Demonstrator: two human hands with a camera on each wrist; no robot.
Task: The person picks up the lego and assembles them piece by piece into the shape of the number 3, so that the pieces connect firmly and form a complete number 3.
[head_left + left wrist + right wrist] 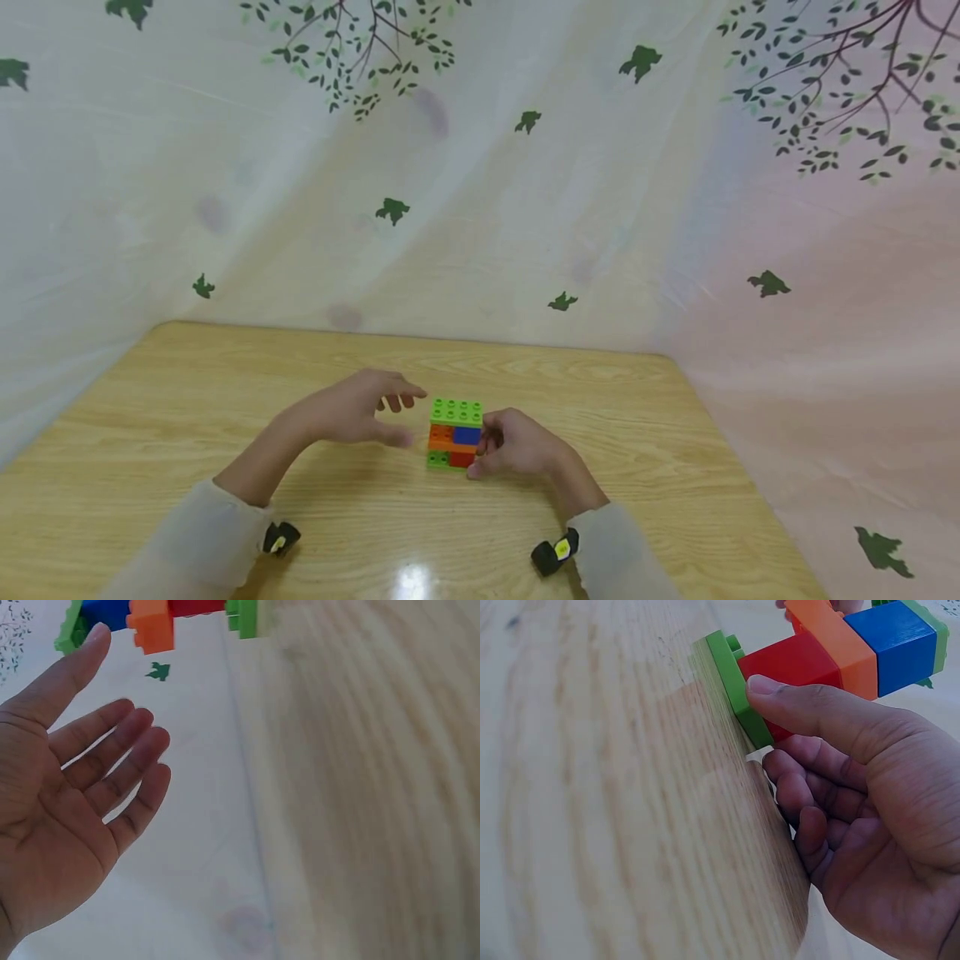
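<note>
A stack of toy building bricks (441, 444) stands on the table. A light-green studded plate (456, 412) tops it, with a blue brick (900, 646) and orange pieces below, then a red brick (795, 664) on a green base plate (731, 686). My right hand (521, 442) pinches the lower right corner, its thumb at the red brick and green base, the other fingers curled. To the left of the stack, my left hand (360, 408) is held with fingers apart and nothing in it; its palm (52, 825) shows in the left wrist view.
The wooden table (360, 525) reaches back to a pale hanging cloth (480, 267) printed with leaves and branches. Black wrist straps (281, 539) sit at both sleeve cuffs. The cloth also closes in the table's left and right sides.
</note>
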